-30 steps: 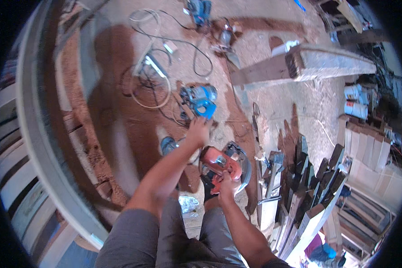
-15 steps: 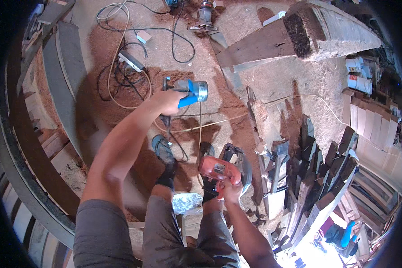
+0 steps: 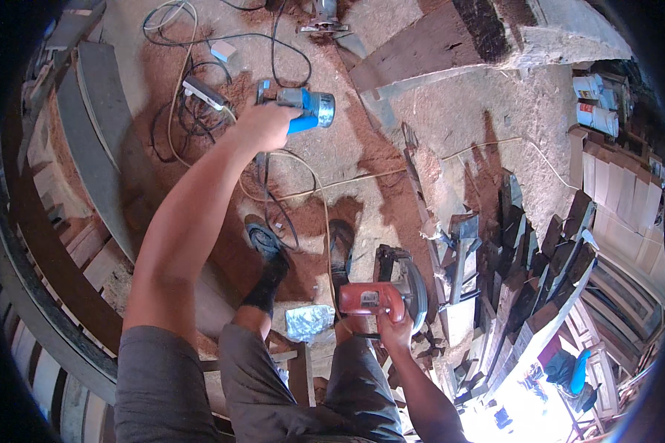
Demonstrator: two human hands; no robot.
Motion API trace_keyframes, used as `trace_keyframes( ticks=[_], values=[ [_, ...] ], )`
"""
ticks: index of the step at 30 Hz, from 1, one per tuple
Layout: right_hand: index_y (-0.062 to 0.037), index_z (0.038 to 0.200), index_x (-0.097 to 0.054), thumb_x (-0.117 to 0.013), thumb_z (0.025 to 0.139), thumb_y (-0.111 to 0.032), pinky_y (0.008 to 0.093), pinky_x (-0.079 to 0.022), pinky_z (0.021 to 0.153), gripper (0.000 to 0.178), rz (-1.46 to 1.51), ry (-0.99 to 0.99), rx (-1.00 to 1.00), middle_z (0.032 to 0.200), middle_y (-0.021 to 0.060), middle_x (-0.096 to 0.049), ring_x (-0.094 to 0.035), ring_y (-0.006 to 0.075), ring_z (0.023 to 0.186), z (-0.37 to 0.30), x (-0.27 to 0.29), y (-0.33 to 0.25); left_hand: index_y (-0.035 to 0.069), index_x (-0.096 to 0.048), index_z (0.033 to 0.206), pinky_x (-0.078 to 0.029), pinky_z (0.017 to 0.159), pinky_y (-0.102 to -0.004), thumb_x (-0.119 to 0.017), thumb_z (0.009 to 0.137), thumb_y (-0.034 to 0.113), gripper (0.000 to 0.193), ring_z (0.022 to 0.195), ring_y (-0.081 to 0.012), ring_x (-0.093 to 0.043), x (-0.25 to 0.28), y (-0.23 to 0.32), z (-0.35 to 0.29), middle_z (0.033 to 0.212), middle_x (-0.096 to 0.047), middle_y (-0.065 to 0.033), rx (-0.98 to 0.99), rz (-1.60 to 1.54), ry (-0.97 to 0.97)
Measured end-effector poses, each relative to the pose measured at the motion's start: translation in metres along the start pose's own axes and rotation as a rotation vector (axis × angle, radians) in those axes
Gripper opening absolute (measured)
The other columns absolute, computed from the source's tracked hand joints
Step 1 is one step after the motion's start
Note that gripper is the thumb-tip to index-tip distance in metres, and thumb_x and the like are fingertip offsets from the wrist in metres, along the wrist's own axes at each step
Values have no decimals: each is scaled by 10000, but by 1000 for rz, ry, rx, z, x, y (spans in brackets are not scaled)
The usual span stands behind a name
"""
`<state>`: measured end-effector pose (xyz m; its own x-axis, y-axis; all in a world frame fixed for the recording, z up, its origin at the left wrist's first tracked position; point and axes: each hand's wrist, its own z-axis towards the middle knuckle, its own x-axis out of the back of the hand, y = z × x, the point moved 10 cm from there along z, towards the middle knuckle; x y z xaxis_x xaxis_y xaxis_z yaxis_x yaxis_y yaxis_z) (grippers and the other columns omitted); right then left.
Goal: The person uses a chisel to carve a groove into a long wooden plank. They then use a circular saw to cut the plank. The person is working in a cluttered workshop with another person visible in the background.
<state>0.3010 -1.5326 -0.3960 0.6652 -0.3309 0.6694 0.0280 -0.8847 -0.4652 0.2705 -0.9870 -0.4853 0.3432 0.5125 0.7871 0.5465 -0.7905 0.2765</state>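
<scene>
Left hand [image 3: 262, 125] has its fingers clamped on the blue power tool [image 3: 307, 111] up at twelve o'clock, lifted clear of the tangled cords [image 3: 273, 184]. Right hand [image 3: 393, 328] has fingers wrapped round the red circular saw [image 3: 384, 295] at five o'clock, held low beside the knee, blade away from the legs.

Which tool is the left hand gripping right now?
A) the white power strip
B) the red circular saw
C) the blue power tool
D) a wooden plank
C: the left hand is closed around the blue power tool, lifted above the sawdust floor, while the right hand holds the red circular saw.
</scene>
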Motion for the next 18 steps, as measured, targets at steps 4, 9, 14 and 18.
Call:
trace_keyframes(
  ticks=[4, 9, 14, 18],
  values=[
    [-12, 1068, -687, -730, 917, -189, 289, -482, 583, 236, 18, -136, -257, 753, 16, -660, -596, 86, 654, -27, 18, 15, 250, -553, 1438, -365, 1036, -606, -591, 915, 68, 555, 1146, -312, -679, -1, 5, 40, 1211, -719, -131, 58, 144, -176],
    [-1, 1103, -674, -773, 909, -241, 313, -500, 650, 324, 89, -227, -258, 824, 43, -678, -625, 125, 735, -49, 48, -30, 204, -676, 1274, -157, 1149, -765, -586, 878, 100, 419, 1305, -374, -537, -54, 31, 25, 1328, -626, -133, -27, 146, 257],
    [32, 1196, -652, -820, 870, -336, 368, -543, 857, 519, -21, -298, -256, 1025, 145, -727, -688, 209, 975, -85, 106, -109, 170, -664, 1313, -316, 1128, -671, -582, 918, 221, 408, 1383, -415, -438, -142, 178, -132, 1465, -498, -174, -220, -155, -179],
    [19, 1256, -639, -833, 860, -296, 383, -535, 899, 542, 40, -378, -29, 1099, 170, -727, -696, 255, 1032, -103, 159, -194, 241, -748, 1185, -131, 1208, -712, -551, 966, 481, 380, 1533, -423, -261, -218, 286, -313, 1441, -572, -131, -446, -155, -320]
  ],
)
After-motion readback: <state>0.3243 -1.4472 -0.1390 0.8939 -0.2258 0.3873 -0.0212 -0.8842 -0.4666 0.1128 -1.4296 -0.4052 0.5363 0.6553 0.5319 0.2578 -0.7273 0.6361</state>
